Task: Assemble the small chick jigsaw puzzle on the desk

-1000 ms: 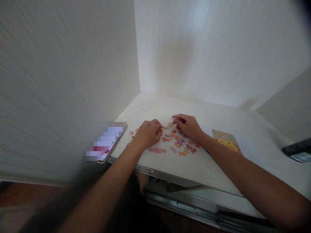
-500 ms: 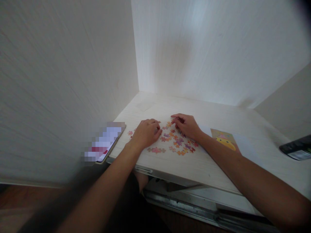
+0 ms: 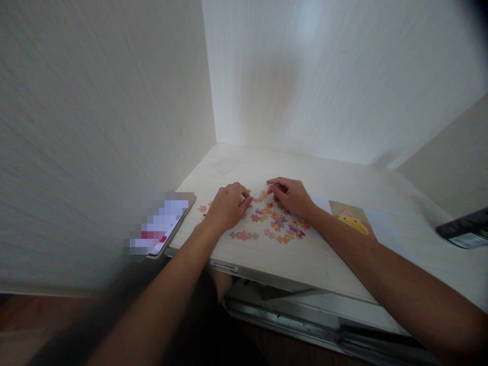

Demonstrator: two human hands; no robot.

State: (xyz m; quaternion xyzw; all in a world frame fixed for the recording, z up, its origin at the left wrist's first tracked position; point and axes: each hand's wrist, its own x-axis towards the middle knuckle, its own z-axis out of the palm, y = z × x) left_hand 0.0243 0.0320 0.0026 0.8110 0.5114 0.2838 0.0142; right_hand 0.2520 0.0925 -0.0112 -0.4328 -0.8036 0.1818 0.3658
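Loose and joined jigsaw puzzle pieces (image 3: 280,221) in pink, orange and purple lie on the white tabletop (image 3: 282,259). My left hand (image 3: 227,206) rests at the left of the pile, fingers bent, thumb and index close together at the edge of a pink puzzle piece (image 3: 256,200). Across from it, my right hand (image 3: 292,197) has its index finger stretched out, with the thumb and a curled finger at an orange puzzle piece (image 3: 264,194). The fingers partly hide what they touch. A joined pink strip of pieces (image 3: 244,235) lies nearer the front edge.
At the left edge lies a phone (image 3: 163,223) with a blurred screen. Right of my right forearm is a picture card (image 3: 353,221) with a yellow figure, on white paper (image 3: 385,229). A dark bottle (image 3: 463,231) lies far right. White panels (image 3: 305,91) enclose the table.
My left thumb and index finger have come closer together beside the pink piece. The right hand has hardly moved. The whole view has shifted slightly.
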